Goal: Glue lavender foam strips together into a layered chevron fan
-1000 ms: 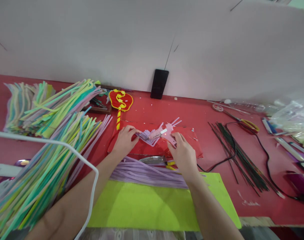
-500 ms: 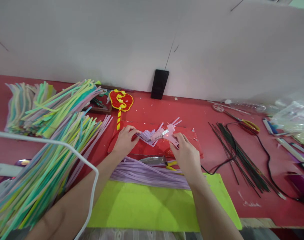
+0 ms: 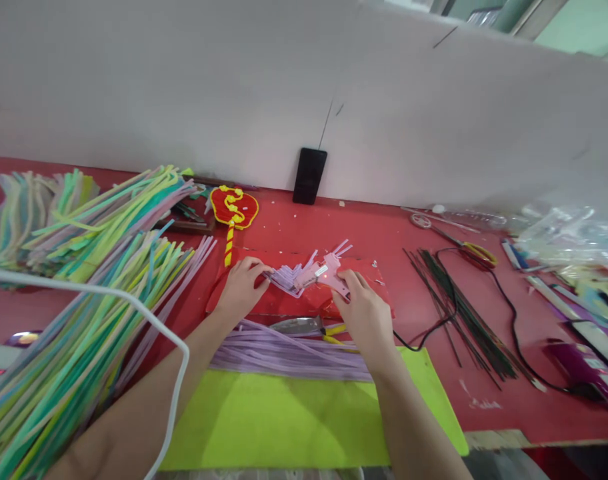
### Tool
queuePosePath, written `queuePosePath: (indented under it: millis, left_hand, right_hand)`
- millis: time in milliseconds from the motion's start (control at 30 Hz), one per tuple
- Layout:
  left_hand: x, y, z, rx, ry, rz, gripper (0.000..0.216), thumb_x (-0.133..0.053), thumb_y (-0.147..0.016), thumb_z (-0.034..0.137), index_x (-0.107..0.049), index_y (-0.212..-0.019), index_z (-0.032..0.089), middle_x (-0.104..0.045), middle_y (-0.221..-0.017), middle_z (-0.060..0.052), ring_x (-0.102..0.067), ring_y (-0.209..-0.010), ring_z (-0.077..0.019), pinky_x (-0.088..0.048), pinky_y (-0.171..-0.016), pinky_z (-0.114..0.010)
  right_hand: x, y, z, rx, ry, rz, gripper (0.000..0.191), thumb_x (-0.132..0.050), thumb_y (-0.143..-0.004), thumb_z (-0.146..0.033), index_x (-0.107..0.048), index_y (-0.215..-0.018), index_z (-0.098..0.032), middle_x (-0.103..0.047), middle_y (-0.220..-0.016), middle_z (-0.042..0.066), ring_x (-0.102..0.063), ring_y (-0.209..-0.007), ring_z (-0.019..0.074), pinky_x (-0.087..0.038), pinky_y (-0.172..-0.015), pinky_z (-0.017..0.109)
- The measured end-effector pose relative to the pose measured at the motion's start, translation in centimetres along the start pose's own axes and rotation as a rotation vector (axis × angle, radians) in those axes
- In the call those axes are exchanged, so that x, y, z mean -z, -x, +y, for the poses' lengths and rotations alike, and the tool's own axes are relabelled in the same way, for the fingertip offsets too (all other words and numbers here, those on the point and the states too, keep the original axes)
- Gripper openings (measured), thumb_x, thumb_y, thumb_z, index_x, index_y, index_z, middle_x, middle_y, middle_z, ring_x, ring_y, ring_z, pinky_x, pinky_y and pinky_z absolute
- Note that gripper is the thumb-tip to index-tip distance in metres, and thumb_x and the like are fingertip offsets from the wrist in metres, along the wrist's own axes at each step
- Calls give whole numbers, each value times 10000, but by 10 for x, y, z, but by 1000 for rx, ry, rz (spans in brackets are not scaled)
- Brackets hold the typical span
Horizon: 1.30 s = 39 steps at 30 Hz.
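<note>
My right hand [image 3: 365, 310] is closed around the handle of a pink hot glue gun [image 3: 329, 270], whose nozzle points left. Its tip is at a piece made of bent lilac pipe cleaners [image 3: 285, 279]; whether it touches cannot be made out. Pinched in the fingertips of my left hand [image 3: 243, 285] is the left end of this lilac piece. Both hands are over a red board [image 3: 269, 305]. Just below it lie scissors [image 3: 301, 325] with yellow handles and a bundle of loose lilac pipe cleaners [image 3: 289, 357] on a lime-green sheet [image 3: 274, 420].
Bundles of pastel pipe cleaners [image 3: 99, 307] cover the left, with a white cable [image 3: 134, 300] crossing them. A red-and-yellow fan-shaped piece [image 3: 234, 208] lies behind. A black phone [image 3: 310, 176] leans on the wall. Dark stems [image 3: 459, 307], pliers-like scissors [image 3: 471, 252] and a black cord [image 3: 517, 320] lie right.
The view has shifted slightly, so most things sit a little further left. Both hands keep their hold, and the glue gun stays at the lilac piece.
</note>
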State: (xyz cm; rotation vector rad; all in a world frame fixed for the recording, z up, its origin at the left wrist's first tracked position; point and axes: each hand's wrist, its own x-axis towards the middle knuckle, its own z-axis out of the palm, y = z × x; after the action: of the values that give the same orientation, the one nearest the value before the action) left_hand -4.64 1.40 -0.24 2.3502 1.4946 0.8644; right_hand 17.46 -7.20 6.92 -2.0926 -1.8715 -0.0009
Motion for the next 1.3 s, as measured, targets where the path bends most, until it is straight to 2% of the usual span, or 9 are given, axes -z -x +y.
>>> queuePosePath:
  millis: [267, 467, 700, 867, 967, 1033, 1133, 1233, 1300]
  left_hand:
    - [-3, -1, -4, 1, 18, -2, 168, -535, -810, 211, -638, -942, 230, -557, -983, -33, -537, -945, -194, -425, -893, -374]
    - [0, -1, -2, -19, 47, 6, 183, -527, -821, 206, -623, -977, 214, -568, -970, -38, -540, -956, -194, -426, -904, -376]
    - [3, 0, 0, -36, 50, 36, 182, -514, -826, 176, -614, -975, 201, -579, -968, -50, -550, -950, -198, -439, -892, -381]
    - [2, 0, -1, -30, 58, 53, 188, -510, -823, 156, -617, -972, 200, -579, -974, -51, -559, -941, -194, -439, -896, -380]
    - [2, 0, 0, -18, 60, 44, 184, -510, -826, 163, -619, -971, 192, -582, -982, -55, -558, -946, -197, -437, -898, -382]
    - [3, 0, 1, -13, 55, 40, 186, -502, -831, 164, -617, -975, 193, -585, -983, -55, -557, -946, -196, -436, -896, -381]
    - [3, 0, 2, -14, 46, 30, 185, -496, -833, 165, -612, -974, 192, -586, -984, -57, -557, -948, -194, -436, -896, -379]
    - [2, 0, 2, -22, 39, 22, 207, -497, -831, 174, -594, -1013, 189, -589, -1026, -65, -548, -982, -203, -427, -908, -388]
    - [1, 0, 1, -33, 33, 10, 241, -493, -831, 182, -576, -1058, 188, -590, -1076, -70, -536, -1018, -211, -416, -924, -397]
  right_hand:
    - [4, -7, 9, -118, -110, 30, 238, -537, -787, -329, -523, -1010, -245, -628, -1040, 30, -607, -794, 188, -372, -573, 260]
    - [-15, -26, 43, -241, -234, 126, 371, -535, -736, -456, -526, -992, -187, -597, -998, 96, -570, -881, 226, -431, -725, 325]
    - [-40, -39, 80, -327, -122, 122, 415, -546, -734, -408, -541, -1027, -114, -583, -1017, 158, -545, -979, 255, -424, -807, 351]
    - [-39, -36, 79, -357, 29, 90, 509, -569, -729, -506, -569, -1039, -102, -578, -1021, 199, -544, -982, 302, -421, -804, 422]
    - [-30, -32, 72, -381, 65, 161, 581, -577, -709, -588, -588, -1022, -99, -562, -1039, 215, -526, -994, 333, -416, -798, 455]
    - [-25, -32, 64, -343, 23, 244, 505, -565, -743, -553, -605, -996, -118, -566, -1032, 192, -521, -990, 318, -416, -807, 454]
    - [-25, -31, 46, -126, -202, 287, 257, -548, -809, -390, -627, -892, -161, -601, -947, 114, -549, -910, 231, -431, -828, 391]
    - [-35, -25, 22, 66, -444, 96, 114, -544, -819, -261, -619, -798, -179, -622, -851, 61, -573, -758, 168, -462, -761, 329]
    - [-43, -19, 8, 141, -526, -30, 62, -559, -806, -205, -614, -787, -181, -624, -806, 42, -583, -750, 161, -469, -733, 303]
